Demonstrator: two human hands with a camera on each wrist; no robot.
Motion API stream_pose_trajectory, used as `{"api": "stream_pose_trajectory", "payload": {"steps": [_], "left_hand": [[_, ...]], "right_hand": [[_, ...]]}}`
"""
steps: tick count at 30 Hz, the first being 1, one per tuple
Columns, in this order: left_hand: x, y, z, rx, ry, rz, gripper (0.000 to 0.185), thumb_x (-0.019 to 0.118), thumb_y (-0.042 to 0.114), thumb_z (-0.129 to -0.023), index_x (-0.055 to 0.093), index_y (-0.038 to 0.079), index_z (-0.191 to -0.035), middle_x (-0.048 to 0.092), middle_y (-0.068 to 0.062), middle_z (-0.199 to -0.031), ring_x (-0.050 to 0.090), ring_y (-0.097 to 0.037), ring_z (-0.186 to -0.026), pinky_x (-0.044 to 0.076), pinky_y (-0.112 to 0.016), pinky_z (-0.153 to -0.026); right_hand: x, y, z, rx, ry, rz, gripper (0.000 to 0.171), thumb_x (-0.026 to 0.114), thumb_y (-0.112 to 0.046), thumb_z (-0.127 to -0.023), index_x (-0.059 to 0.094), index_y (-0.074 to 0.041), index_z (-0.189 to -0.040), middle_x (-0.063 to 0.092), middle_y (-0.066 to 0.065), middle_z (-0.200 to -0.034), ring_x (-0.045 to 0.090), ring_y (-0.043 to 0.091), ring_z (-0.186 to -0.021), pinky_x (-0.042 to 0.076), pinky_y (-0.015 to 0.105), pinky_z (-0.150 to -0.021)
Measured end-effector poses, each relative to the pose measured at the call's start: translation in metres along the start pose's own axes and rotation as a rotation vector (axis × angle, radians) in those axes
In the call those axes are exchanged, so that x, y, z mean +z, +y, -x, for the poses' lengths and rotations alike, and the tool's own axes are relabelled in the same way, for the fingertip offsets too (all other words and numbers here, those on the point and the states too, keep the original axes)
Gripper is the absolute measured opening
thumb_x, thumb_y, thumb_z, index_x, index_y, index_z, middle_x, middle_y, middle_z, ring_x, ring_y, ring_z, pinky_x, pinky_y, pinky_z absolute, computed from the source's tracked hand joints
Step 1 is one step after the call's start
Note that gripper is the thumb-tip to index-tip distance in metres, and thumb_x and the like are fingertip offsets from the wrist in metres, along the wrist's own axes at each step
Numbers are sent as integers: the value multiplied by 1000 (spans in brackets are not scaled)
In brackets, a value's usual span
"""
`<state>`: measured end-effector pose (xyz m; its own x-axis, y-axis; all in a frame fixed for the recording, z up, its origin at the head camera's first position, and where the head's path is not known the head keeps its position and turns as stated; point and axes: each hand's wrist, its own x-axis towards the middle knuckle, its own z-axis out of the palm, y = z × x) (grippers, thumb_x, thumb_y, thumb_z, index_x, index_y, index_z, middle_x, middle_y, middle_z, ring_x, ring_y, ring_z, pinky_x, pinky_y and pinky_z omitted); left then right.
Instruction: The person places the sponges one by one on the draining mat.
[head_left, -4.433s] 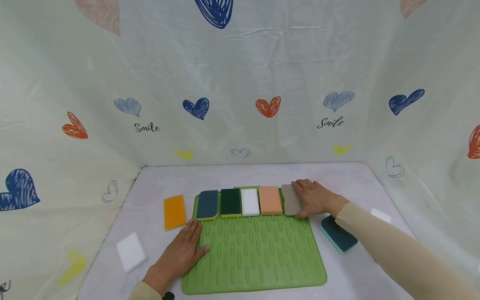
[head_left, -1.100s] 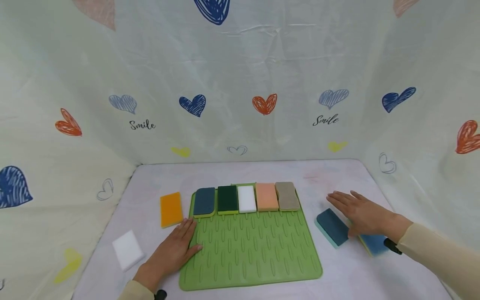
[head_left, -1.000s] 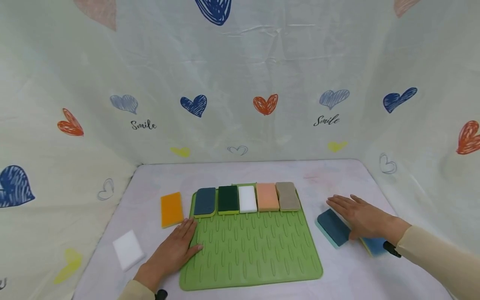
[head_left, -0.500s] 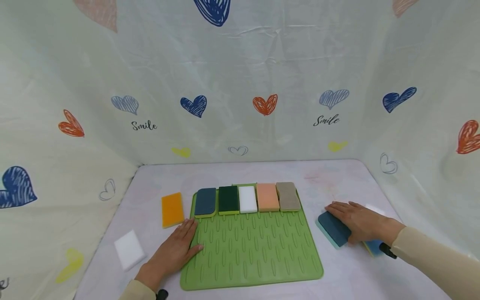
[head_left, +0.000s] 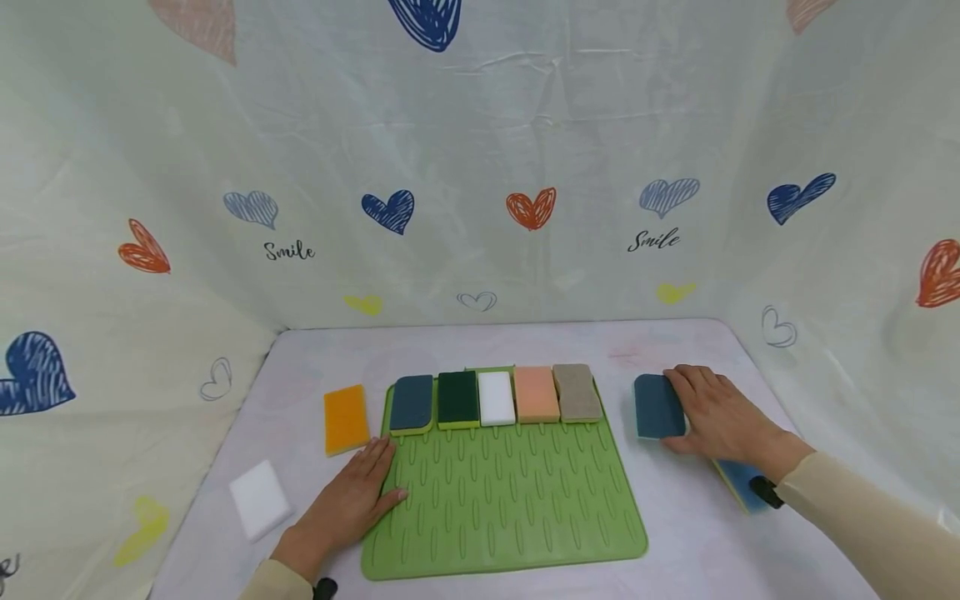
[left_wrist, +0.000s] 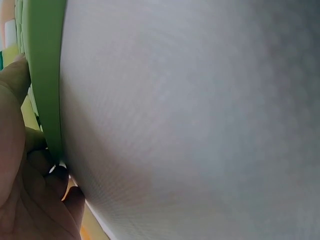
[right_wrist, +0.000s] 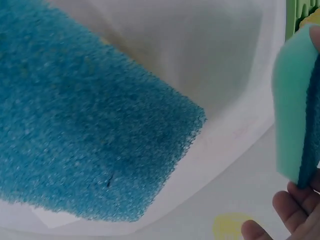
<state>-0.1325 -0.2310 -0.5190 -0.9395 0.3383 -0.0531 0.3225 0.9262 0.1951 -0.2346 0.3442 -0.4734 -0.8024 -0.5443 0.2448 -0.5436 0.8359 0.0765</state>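
Green mat point(head_left: 510, 508) on the counter point(head_left: 420, 352) is the reference. Right hand point(head_left: 723, 412), right of mat, has teal sponge point(head_left: 657, 407) pinched between thumb and fingers, opened only to the sponge's width; can't tell if the sponge clears the counter. Blue sponge point(head_left: 741, 483) sits right of mat, partly under that wrist. Left hand point(head_left: 347, 504) is spread flat, gripping nothing, resting on mat's left edge. Along mat's far edge, left to right: slate pad point(head_left: 411, 403), dark-green pad point(head_left: 457, 397), white pad point(head_left: 497, 398), peach pad point(head_left: 536, 393), taupe pad point(head_left: 577, 392). Left of mat: orange sponge point(head_left: 346, 418), loose white block point(head_left: 260, 500).
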Motion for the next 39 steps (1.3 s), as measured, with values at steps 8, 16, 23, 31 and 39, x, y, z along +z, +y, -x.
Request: {"api": "stream_pose_trajectory", "payload": {"steps": [8,16,23,31,39], "left_hand": [[-2,1,0,3,2,7,80,63,48,-105,39,-6,-160,35,-25,-168,32,-43,-157,34,-56,-127],[-4,2,1,-5,-17,15,80,62,47,-106,37,-6,-160,33,-25,-169,31,-43,-157,32,-56,-127],[-4,3,0,-4,-7,1,80,63,47,-105,38,-6,-160,35,-25,-168,33,-42,-157,34,-55,-127],[1,0,-1,3,11,0,82,64,47,-104,38,-7,-160,35,-25,-168,33,-43,-157,34,-55,-126],[3,-2,-3,-3,-3,0,83,62,49,-105,36,-6,-161,33,-25,-169,30,-42,-158,33,-55,-127]], "right_hand": [[6,-3,-11,-8,138,52,108,89,-62,-67,50,9,-139,55,28,-131,56,45,-117,50,63,-93],[4,-7,-19,-23,177,88,109,88,-63,-65,52,9,-138,57,28,-128,57,45,-114,51,61,-89],[2,-10,-21,-40,171,107,107,87,-62,-65,53,9,-137,58,28,-127,59,45,-112,52,59,-87],[-2,-21,-24,-39,187,85,110,89,-64,-63,55,10,-136,60,27,-127,60,44,-113,52,59,-88],[-4,-39,-33,-79,208,75,111,88,-65,-63,56,11,-136,61,28,-125,60,44,-111,52,58,-87]]}}
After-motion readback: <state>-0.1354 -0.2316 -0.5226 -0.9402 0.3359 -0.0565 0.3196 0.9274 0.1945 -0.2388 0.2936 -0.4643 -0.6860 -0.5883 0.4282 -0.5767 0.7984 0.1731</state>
